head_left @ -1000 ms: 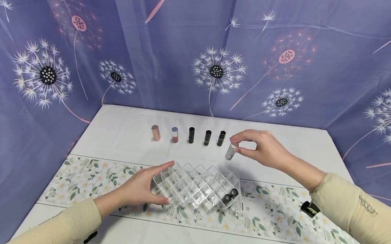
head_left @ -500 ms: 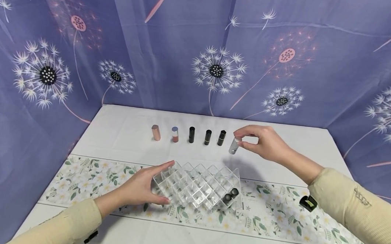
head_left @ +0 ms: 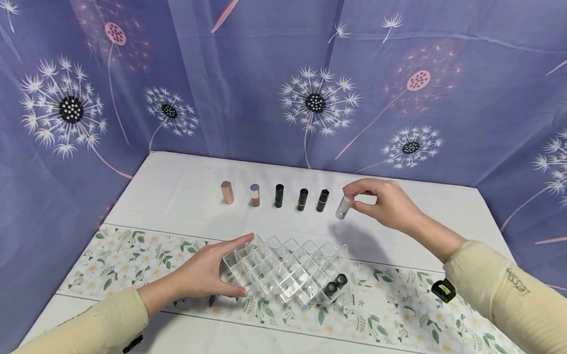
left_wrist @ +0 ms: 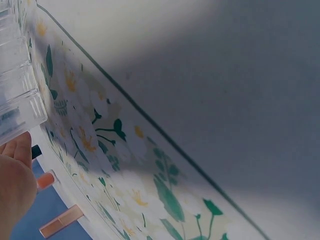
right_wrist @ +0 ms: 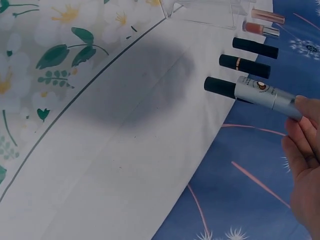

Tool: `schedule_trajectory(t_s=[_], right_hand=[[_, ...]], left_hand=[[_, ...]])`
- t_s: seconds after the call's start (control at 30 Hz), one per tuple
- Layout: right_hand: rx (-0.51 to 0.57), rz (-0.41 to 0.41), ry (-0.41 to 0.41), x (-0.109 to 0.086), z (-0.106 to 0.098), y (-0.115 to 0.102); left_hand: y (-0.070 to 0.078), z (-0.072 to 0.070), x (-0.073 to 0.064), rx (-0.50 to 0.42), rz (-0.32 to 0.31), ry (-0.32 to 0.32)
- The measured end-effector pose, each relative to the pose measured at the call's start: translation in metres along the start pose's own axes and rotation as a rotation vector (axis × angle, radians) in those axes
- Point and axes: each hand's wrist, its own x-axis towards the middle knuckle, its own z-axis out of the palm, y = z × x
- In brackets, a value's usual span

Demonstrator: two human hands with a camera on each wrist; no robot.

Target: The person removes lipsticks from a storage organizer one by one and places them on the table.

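Observation:
My right hand (head_left: 389, 205) pinches a silver lipstick tube (head_left: 343, 207) by its top end, between thumb and fingers. The tube hangs slightly tilted at the right end of a row of lipsticks; a small round logo shows on it in the right wrist view. My left hand (head_left: 202, 270) spans the left end of a clear plastic lipstick organizer (head_left: 289, 289), thumb and fingers spread and nearly straight at its corners. Two black-topped tubes (head_left: 331, 288) stand in its diamond cells at the right end.
Behind the organizer stand a rose-gold lipstick (head_left: 227, 193), a pink one with a silver cap (head_left: 255, 195) and several black lipsticks (head_left: 302, 199). A floral strip (head_left: 397, 311) crosses the white tabletop (head_left: 177, 193). A purple dandelion-print curtain (head_left: 249, 89) hangs around the back and sides.
The right hand has carried the silver tube back and slightly right, from near the organizer into line with the standing lipsticks. The left hand and organizer have stayed in place.

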Motion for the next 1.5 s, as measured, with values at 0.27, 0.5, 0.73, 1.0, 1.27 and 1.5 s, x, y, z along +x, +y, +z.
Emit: schedule_trajectory(t_s=[0.27,0.5,0.73,1.0,1.27,1.5], right_hand=[[0.01,0.011,0.004,0.004,0.006,0.01],[0.015,0.031,0.006,0.004,0.011,0.018],[0.029,0.048,0.006,0.005,0.017,0.021],[0.025,0.072,0.016,0.005,0.023,0.029],[0.039,0.117,0.004,0.005,0.027,0.037],[0.03,0.138,-0.006,0.007,0.03,0.042]], left_hand=[[-0.001,0.0,0.0,-0.003,0.001,-0.002],[-0.001,0.0,0.0,-0.006,0.007,-0.006],[-0.001,0.0,-0.001,-0.01,0.015,-0.003],[-0.003,0.0,0.0,-0.005,0.029,0.005],[-0.002,0.001,-0.001,-0.018,0.009,0.002],[-0.001,0.0,-0.001,-0.012,0.007,0.005]])
